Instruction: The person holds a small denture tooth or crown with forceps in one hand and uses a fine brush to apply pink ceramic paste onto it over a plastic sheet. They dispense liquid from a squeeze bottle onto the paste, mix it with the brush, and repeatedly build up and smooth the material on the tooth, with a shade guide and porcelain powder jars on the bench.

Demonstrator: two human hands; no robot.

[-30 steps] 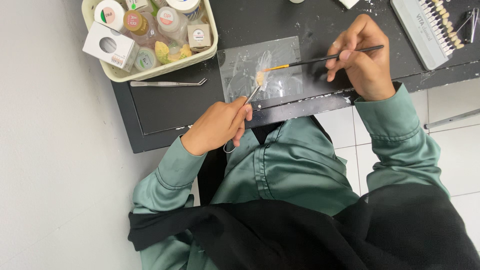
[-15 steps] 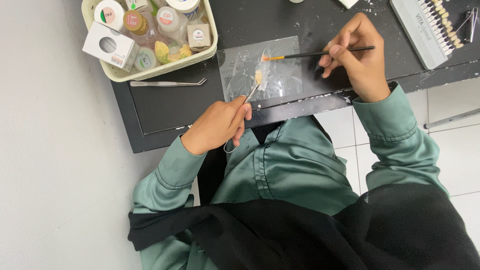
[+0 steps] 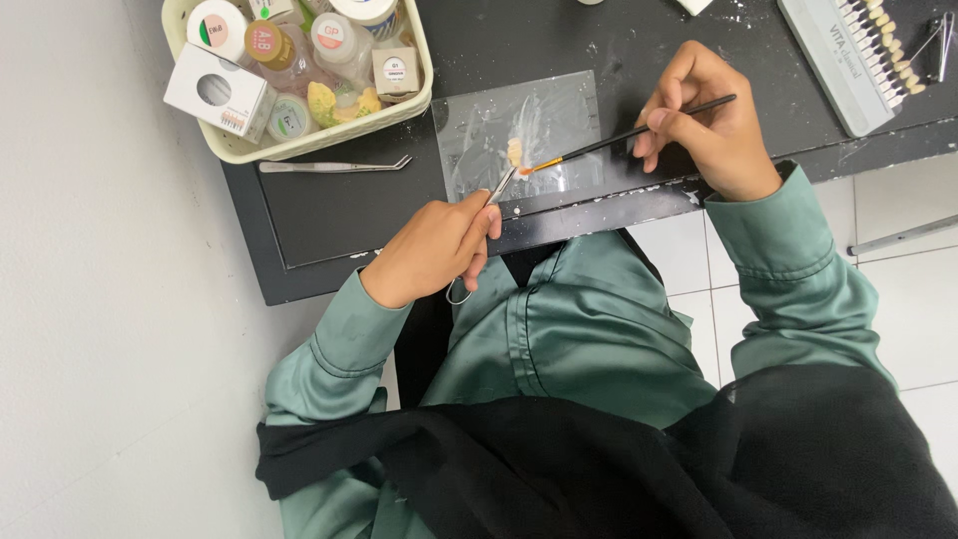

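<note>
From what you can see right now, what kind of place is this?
Probably a dental laboratory bench: a tooth shade guide, a small tooth piece being painted with a fine brush, and a tray of little jars.

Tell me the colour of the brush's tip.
Orange, on the brush in the right hand; its handle is black. The head view shows it.

Glass slab at tabletop centre. Basket of jars left of slab; tweezers just before basket. Shade guide far right, well apart from slab.
</note>
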